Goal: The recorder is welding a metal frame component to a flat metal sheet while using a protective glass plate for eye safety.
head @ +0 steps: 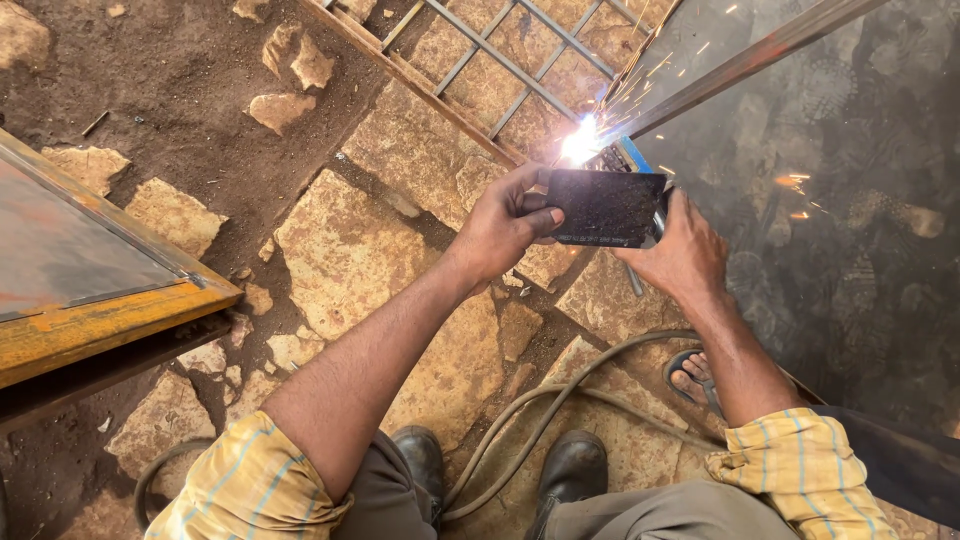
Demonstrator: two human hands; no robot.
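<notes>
While the arc burns bright at the joint between the metal bar and the grille frame, we judge the weld is mid-bead. Our left hand grips the dark shield plate by its edge; our right hand is closed behind it, on what we cannot tell. Next calls for steady travel. Hoses trail between our boots; a sandalled foot stands close.
</notes>
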